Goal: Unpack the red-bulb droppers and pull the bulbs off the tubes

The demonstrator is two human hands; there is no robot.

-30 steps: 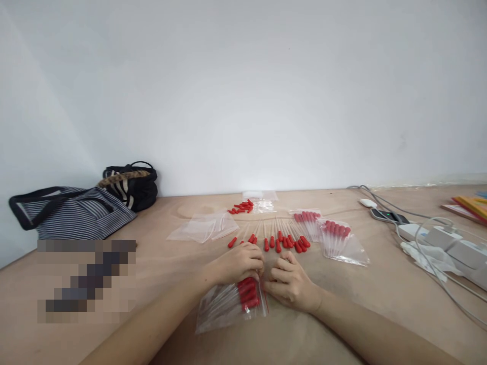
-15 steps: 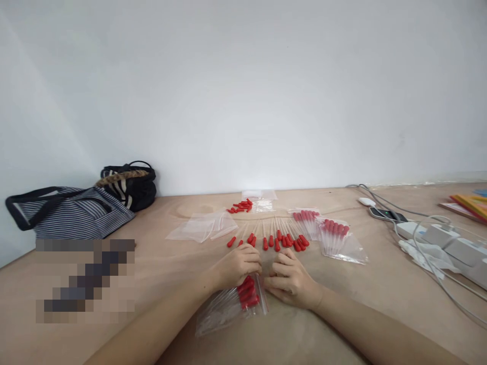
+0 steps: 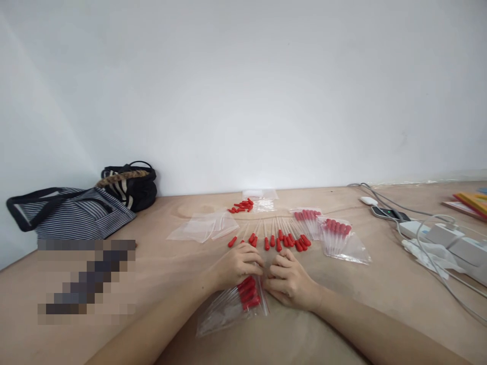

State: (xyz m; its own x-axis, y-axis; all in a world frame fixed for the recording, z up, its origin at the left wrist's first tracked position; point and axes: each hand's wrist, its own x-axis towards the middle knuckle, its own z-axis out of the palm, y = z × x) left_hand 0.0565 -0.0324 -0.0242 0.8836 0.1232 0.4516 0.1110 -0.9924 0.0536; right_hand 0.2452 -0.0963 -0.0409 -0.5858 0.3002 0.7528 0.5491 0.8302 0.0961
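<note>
Head camera looks down on a wooden table (image 3: 342, 314) where both hands meet at one clear plastic bag (image 3: 224, 312). This bag lies flat just in front of the person and is full of droppers; their red bulbs (image 3: 248, 295) sit together at its far end. The left hand (image 3: 238, 264) is curled almost closed and its fingers press down on that far edge of the bag. The right hand (image 3: 289, 279) is also bent nearly closed, and its fingertips pinch the same edge from the other side. With a grip on both sides the thin film seems to stay tight and the droppers cannot slide out. Beyond the hands, loose droppers (image 3: 283, 239) lie in a fan, within easy reach. Filled bags (image 3: 338, 238) rest to the right, empty bags (image 3: 203, 227) to the left.
</note>
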